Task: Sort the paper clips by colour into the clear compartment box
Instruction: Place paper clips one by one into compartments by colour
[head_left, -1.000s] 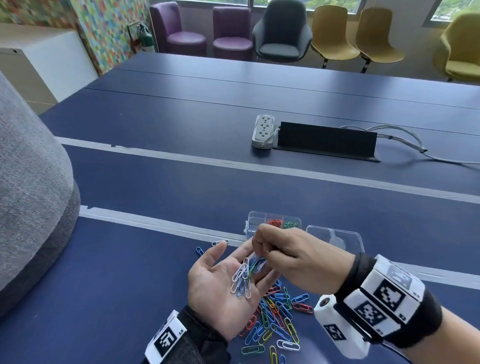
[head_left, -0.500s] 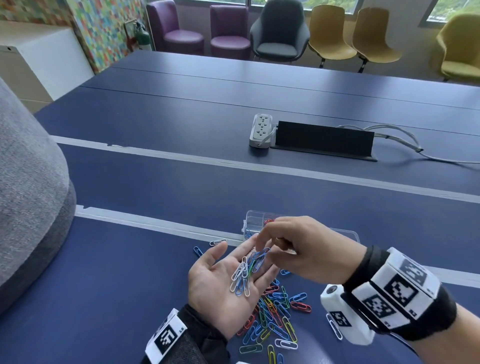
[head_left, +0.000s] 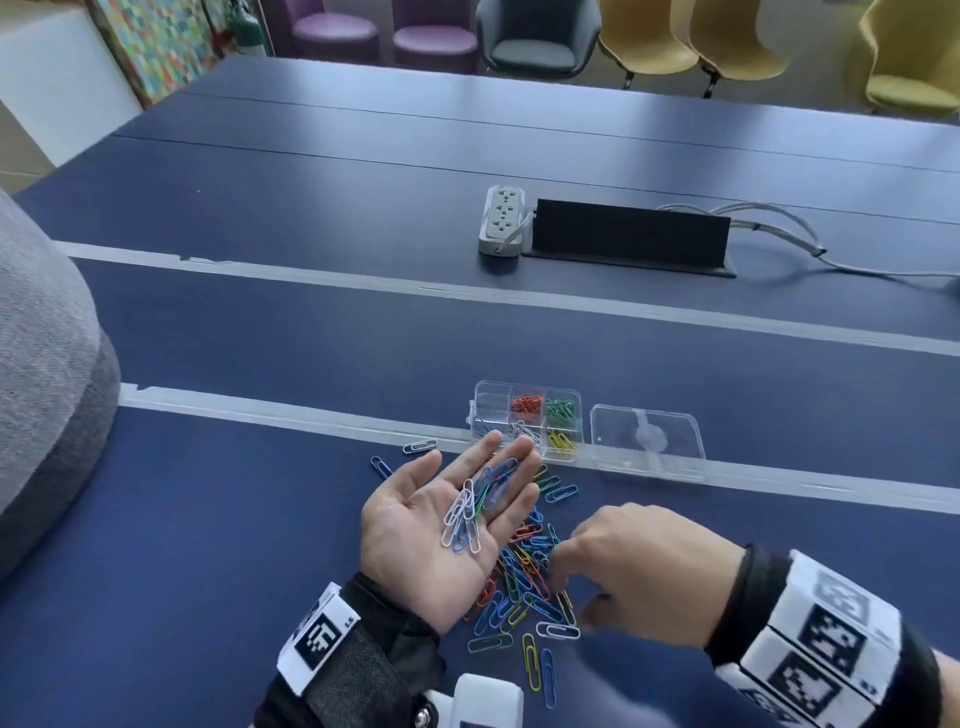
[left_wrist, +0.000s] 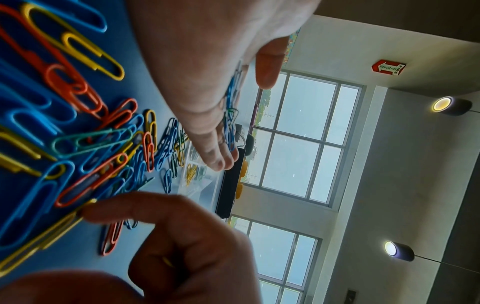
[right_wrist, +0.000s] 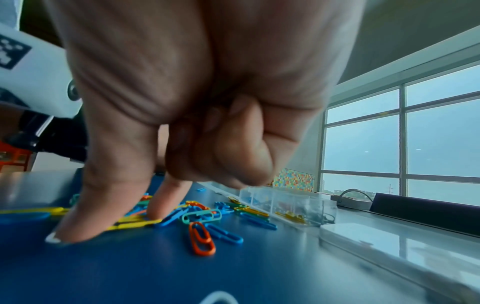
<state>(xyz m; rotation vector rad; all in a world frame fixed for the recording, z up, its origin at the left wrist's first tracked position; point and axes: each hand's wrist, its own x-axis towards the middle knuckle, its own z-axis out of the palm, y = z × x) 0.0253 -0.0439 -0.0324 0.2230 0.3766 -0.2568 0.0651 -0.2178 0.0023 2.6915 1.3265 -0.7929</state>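
Note:
My left hand (head_left: 447, 519) lies palm up and flat over the table, carrying several blue and white paper clips (head_left: 475, 506). Under and right of it is the mixed pile of coloured clips (head_left: 524, 577). My right hand (head_left: 623, 566) reaches down into that pile. Its thumb (right_wrist: 78, 226) and forefinger (right_wrist: 166, 201) press at the two ends of a yellow clip (right_wrist: 135, 223), and its other fingers are curled. The clear compartment box (head_left: 488, 395) stands just beyond my left fingertips, with red, green, yellow and white clips in separate cells.
The box's clear lid (head_left: 647, 441) lies to its right on a pale strip. Stray clips (head_left: 420, 446) lie left of the box. A power strip (head_left: 501, 221) and a black cable flap (head_left: 628, 234) sit farther back. Grey fabric (head_left: 47, 364) bulks at the left.
My right hand left the clips in my left palm, passed over the box, then dropped to the pile at the right. My left hand stayed palm up with its clips.

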